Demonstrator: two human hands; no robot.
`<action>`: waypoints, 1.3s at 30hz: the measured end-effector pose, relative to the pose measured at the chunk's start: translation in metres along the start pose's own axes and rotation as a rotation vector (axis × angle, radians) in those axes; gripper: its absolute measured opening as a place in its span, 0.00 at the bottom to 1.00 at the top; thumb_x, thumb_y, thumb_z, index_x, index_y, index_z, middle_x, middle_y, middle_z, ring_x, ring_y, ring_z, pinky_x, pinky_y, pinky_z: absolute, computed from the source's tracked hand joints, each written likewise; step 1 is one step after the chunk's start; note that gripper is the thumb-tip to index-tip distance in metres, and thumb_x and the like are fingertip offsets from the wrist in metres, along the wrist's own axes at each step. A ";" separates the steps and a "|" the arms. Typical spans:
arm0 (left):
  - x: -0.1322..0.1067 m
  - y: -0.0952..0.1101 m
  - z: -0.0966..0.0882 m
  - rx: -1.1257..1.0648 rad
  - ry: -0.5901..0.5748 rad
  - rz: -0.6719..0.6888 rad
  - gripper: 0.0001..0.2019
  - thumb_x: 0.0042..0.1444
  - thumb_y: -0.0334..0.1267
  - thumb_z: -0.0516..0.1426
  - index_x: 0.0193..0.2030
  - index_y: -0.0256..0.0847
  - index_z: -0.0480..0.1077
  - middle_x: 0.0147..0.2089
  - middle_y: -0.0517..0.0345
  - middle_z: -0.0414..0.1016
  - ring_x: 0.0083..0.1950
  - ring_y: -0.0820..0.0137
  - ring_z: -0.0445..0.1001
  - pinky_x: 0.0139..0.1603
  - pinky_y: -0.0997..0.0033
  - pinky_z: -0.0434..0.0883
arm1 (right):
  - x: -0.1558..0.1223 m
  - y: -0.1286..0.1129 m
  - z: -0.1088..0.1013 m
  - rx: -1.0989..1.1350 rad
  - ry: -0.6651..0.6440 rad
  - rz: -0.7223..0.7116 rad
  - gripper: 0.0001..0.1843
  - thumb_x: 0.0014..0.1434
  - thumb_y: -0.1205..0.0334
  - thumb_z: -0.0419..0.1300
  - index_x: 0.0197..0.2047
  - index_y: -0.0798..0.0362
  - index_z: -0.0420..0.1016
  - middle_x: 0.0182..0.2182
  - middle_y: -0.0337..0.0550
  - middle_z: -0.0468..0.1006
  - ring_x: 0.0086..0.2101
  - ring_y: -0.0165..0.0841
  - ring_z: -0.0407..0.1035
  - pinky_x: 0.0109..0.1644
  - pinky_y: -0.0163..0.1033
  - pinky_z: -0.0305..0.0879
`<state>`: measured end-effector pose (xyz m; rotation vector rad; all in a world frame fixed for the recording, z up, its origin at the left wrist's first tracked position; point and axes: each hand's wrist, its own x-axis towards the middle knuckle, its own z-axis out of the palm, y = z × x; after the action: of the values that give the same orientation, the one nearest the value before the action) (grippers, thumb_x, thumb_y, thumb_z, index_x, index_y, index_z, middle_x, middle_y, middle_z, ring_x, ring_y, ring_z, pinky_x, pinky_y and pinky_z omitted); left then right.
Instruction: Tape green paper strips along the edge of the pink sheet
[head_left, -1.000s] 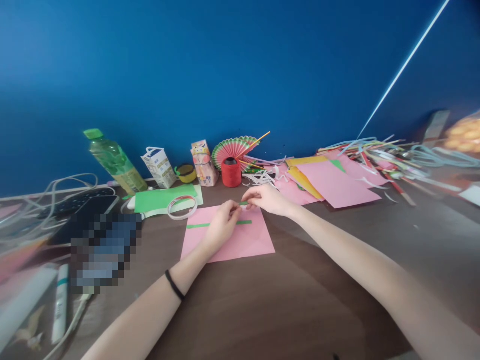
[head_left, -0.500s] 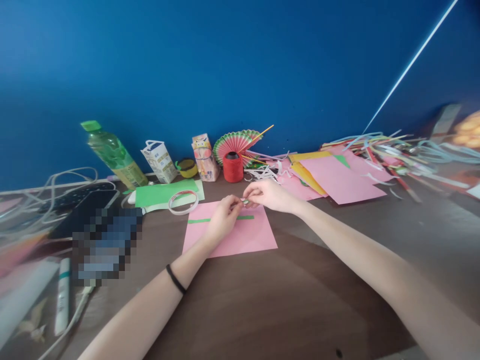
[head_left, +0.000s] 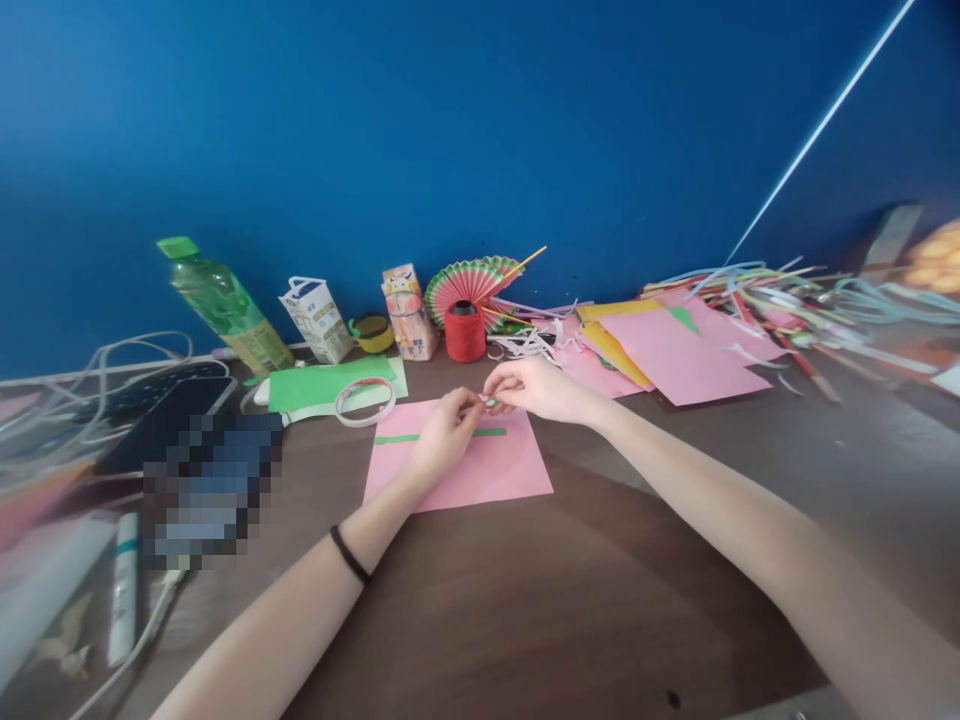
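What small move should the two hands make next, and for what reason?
Perhaps press the small green-and-white piece gently, because the left hand and the right hand seem to pinch it near the far edge of the pink sheet; its exact form is too small to tell.

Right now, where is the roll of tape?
In the head view, the roll of tape lies left of centre, partly over the green paper, by the far left corner of the pink sheet under the left hand.

Your hands: 2 | tape roll: 1 | bottle: 1 | white carton: 1 | red cylinder: 1 | teal-banded marker: 1
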<state>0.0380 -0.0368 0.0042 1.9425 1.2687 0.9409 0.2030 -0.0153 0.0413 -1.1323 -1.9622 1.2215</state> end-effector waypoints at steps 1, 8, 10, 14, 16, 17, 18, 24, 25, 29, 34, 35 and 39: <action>0.000 0.000 0.000 0.001 0.002 -0.001 0.08 0.56 0.38 0.48 0.28 0.40 0.61 0.27 0.62 0.65 0.31 0.72 0.65 0.32 0.74 0.62 | 0.000 0.000 0.000 -0.002 0.000 0.001 0.07 0.54 0.75 0.52 0.33 0.57 0.69 0.29 0.44 0.78 0.31 0.30 0.75 0.40 0.37 0.73; 0.000 0.001 0.000 0.010 -0.001 -0.006 0.08 0.56 0.38 0.48 0.28 0.40 0.61 0.26 0.62 0.64 0.30 0.72 0.65 0.32 0.73 0.62 | -0.002 -0.004 0.000 -0.027 -0.006 0.005 0.07 0.54 0.75 0.52 0.33 0.58 0.69 0.30 0.44 0.78 0.31 0.29 0.75 0.40 0.36 0.72; 0.000 0.000 0.000 0.012 -0.004 -0.004 0.08 0.56 0.38 0.48 0.28 0.40 0.61 0.26 0.62 0.64 0.30 0.72 0.65 0.32 0.73 0.62 | -0.002 -0.004 0.000 -0.038 -0.004 0.006 0.07 0.54 0.75 0.52 0.33 0.57 0.69 0.29 0.44 0.78 0.31 0.29 0.75 0.40 0.36 0.72; 0.000 0.001 0.000 0.015 0.000 -0.007 0.08 0.55 0.39 0.48 0.28 0.40 0.61 0.26 0.62 0.64 0.30 0.72 0.64 0.31 0.73 0.61 | -0.003 -0.004 0.000 -0.049 0.003 0.009 0.08 0.53 0.75 0.52 0.33 0.57 0.69 0.29 0.43 0.78 0.31 0.29 0.75 0.40 0.36 0.72; -0.001 0.002 0.001 0.013 0.006 -0.010 0.08 0.55 0.39 0.48 0.27 0.40 0.61 0.26 0.62 0.64 0.30 0.72 0.64 0.31 0.74 0.61 | -0.002 -0.004 0.001 -0.045 0.002 0.006 0.08 0.53 0.75 0.52 0.33 0.57 0.70 0.29 0.43 0.78 0.31 0.29 0.75 0.40 0.36 0.72; -0.001 0.002 0.001 0.011 0.008 -0.011 0.08 0.55 0.39 0.48 0.27 0.40 0.61 0.26 0.62 0.64 0.29 0.72 0.64 0.31 0.74 0.61 | -0.002 -0.004 0.001 -0.043 0.000 0.005 0.08 0.53 0.75 0.52 0.33 0.57 0.70 0.29 0.43 0.78 0.31 0.29 0.75 0.40 0.36 0.72; -0.001 0.002 0.001 0.008 0.012 -0.012 0.08 0.55 0.39 0.48 0.27 0.40 0.61 0.26 0.62 0.64 0.29 0.72 0.64 0.31 0.74 0.61 | -0.002 -0.004 0.001 -0.044 -0.001 0.006 0.08 0.53 0.75 0.52 0.33 0.57 0.70 0.29 0.43 0.78 0.31 0.29 0.75 0.39 0.36 0.72; 0.001 -0.002 0.001 -0.004 -0.002 -0.021 0.08 0.55 0.39 0.49 0.27 0.40 0.61 0.25 0.63 0.64 0.28 0.73 0.64 0.30 0.74 0.60 | -0.001 -0.001 0.001 -0.035 -0.011 -0.018 0.08 0.52 0.74 0.52 0.33 0.58 0.70 0.29 0.44 0.78 0.31 0.30 0.75 0.39 0.36 0.72; 0.001 -0.003 0.001 -0.001 0.001 -0.023 0.08 0.54 0.39 0.49 0.27 0.40 0.61 0.24 0.63 0.64 0.28 0.73 0.63 0.29 0.74 0.60 | -0.001 0.000 0.001 -0.024 -0.016 -0.020 0.08 0.52 0.74 0.52 0.33 0.57 0.70 0.29 0.44 0.78 0.31 0.30 0.75 0.38 0.36 0.72; 0.001 -0.001 0.002 0.010 0.021 -0.026 0.08 0.53 0.38 0.50 0.25 0.40 0.59 0.24 0.64 0.63 0.27 0.74 0.62 0.28 0.75 0.59 | -0.001 -0.002 0.002 0.022 -0.031 -0.010 0.09 0.51 0.75 0.51 0.34 0.57 0.70 0.28 0.44 0.78 0.31 0.31 0.75 0.38 0.36 0.72; 0.000 0.001 0.002 -0.001 0.023 -0.043 0.08 0.53 0.38 0.50 0.25 0.39 0.59 0.24 0.64 0.63 0.27 0.74 0.62 0.27 0.75 0.58 | -0.003 -0.005 0.002 0.015 -0.033 0.010 0.11 0.49 0.76 0.50 0.33 0.57 0.70 0.29 0.43 0.79 0.31 0.31 0.75 0.39 0.36 0.72; 0.000 0.000 0.002 -0.002 0.024 -0.041 0.08 0.53 0.38 0.50 0.25 0.40 0.59 0.24 0.64 0.63 0.26 0.75 0.62 0.27 0.76 0.58 | -0.003 -0.005 0.002 0.016 -0.036 0.008 0.11 0.49 0.76 0.50 0.34 0.57 0.70 0.28 0.43 0.79 0.31 0.31 0.75 0.38 0.36 0.72; 0.001 -0.002 0.002 0.012 0.036 -0.023 0.08 0.52 0.38 0.51 0.25 0.40 0.58 0.23 0.65 0.63 0.26 0.75 0.62 0.26 0.76 0.58 | -0.002 -0.004 0.002 0.005 -0.032 -0.024 0.11 0.47 0.76 0.53 0.34 0.57 0.70 0.28 0.42 0.78 0.30 0.30 0.74 0.37 0.35 0.71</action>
<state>0.0387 -0.0358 0.0019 1.9241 1.3167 0.9637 0.2012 -0.0190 0.0442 -1.0896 -1.9897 1.2385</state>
